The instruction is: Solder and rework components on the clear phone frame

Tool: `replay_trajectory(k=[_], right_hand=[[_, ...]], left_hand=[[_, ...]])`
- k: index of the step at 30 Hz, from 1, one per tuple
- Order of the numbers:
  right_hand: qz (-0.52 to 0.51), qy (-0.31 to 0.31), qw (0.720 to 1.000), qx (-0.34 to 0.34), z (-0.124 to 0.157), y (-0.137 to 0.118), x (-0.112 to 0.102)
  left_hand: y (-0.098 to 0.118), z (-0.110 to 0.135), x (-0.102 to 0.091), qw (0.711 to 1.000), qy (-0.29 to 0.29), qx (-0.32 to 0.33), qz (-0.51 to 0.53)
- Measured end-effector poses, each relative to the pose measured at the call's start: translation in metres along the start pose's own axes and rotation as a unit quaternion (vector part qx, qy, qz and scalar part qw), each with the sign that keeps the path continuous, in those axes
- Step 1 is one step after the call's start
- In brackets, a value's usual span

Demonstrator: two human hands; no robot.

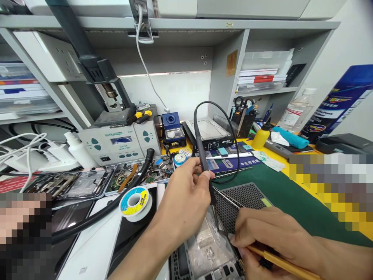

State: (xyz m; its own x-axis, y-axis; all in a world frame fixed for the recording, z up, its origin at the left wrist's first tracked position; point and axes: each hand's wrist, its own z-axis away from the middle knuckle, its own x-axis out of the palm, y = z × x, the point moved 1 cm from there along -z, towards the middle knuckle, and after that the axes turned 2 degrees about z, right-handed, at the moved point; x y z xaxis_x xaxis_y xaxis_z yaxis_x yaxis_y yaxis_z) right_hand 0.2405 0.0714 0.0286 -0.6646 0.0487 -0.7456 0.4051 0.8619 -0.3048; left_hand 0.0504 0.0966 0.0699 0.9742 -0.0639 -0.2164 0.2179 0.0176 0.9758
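Note:
My left hand [183,194] is closed round the black handle of a soldering iron [200,144], whose cord loops up behind it. The iron's thin tip points down over an opened phone [211,245] with exposed metal and board parts. My right hand [271,229] grips a gold-handled tool [282,264] from the right. Its dark, flat end lies close to the iron's tip; I cannot tell if they touch. A thin silver rod [227,197] runs behind my right fingers, and its far end is hidden. Beneath the phone sits a black perforated mat [244,198].
A solder spool [135,204] rests on phones at left, beside a thick black hose [131,186]. Behind stand a rework station [122,142], a tray of small parts [154,169] and a blue soldering station [171,130]. A yellow bottle [261,136] stands at right. A person's blurred hand [23,217] shows at left.

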Motion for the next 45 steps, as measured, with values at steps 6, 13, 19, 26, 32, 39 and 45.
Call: replay_trajectory(k=[6, 13, 19, 26, 32, 39, 45], right_hand=[[0.011, 0.024, 1.0, -0.014, -0.0043, -0.004, -0.0017], [0.027, 0.034, 0.999, -0.008, -0.002, -0.0027, -0.0021], [0.023, 0.0, 1.0, -0.016, -0.0047, -0.0026, -0.0033], [0.014, -0.029, 0.999, -0.021, -0.0038, -0.0019, -0.0042], [0.023, -0.003, 0.999, -0.03, -0.0052, -0.004, -0.0061], [0.021, 0.001, 1.0, -0.015, -0.0032, -0.0029, -0.0056], [0.038, 0.02, 0.999, 0.006, -0.0026, -0.0036, -0.0028]], left_hand=[[-0.0009, 0.0003, 0.0011, 1.0, -0.002, -0.002, -0.012], [-0.0025, 0.0004, 0.0007, 1.0, -0.004, 0.015, 0.003], [-0.0029, 0.0003, 0.0009, 1.0, -0.005, 0.011, -0.013], [-0.0021, 0.001, 0.0003, 1.0, -0.005, 0.008, -0.005], [-0.0015, 0.0003, 0.0014, 1.0, -0.008, 0.011, -0.004], [-0.0041, -0.0014, 0.0004, 1.0, -0.003, 0.019, -0.011], [-0.0055, -0.0008, 0.0013, 1.0, -0.004, 0.018, -0.011]])
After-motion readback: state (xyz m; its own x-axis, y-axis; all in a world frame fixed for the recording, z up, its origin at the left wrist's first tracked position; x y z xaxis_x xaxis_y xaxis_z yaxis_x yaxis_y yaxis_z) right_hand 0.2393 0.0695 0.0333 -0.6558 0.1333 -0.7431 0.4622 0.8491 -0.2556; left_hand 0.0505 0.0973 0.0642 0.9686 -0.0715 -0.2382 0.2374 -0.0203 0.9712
